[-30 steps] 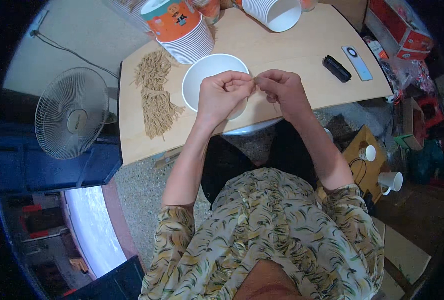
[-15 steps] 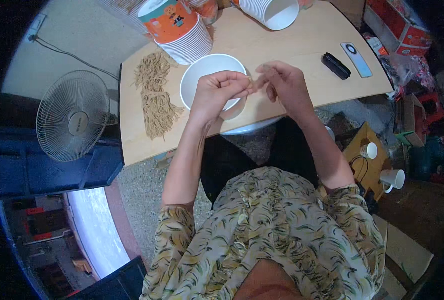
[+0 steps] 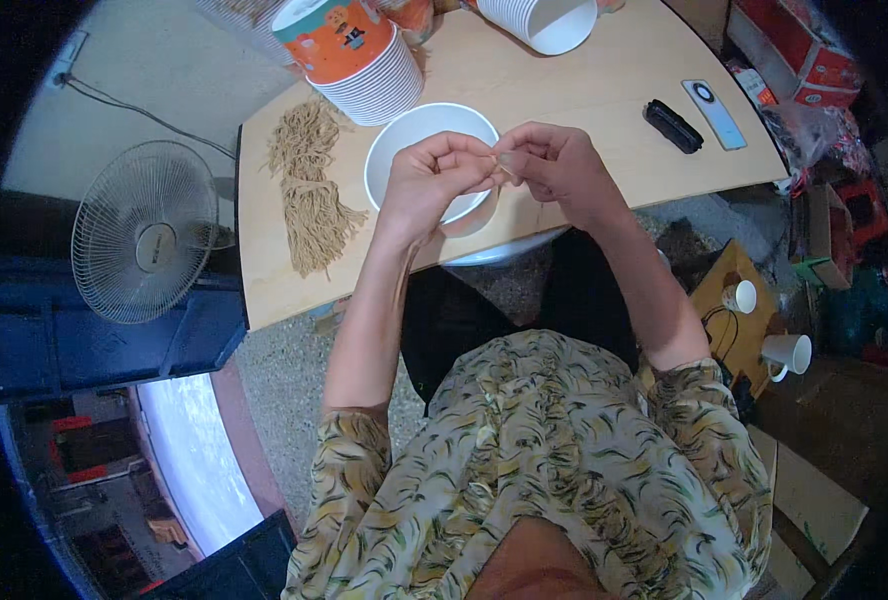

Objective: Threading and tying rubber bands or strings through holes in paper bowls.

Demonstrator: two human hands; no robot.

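Left hand (image 3: 419, 190) and right hand (image 3: 572, 178) pinch together near the worktop's (image 3: 624, 110) front edge.
Whatever they grip is too small to identify; a white bowl (image 3: 376, 160) sits partly behind the left hand, tan strings (image 3: 316, 225) toward the left edge.

The left hand (image 3: 422, 185) partly hid the white bowl (image 3: 414, 127); beside it, the small pinched thing (image 3: 504, 167) was indistinct.
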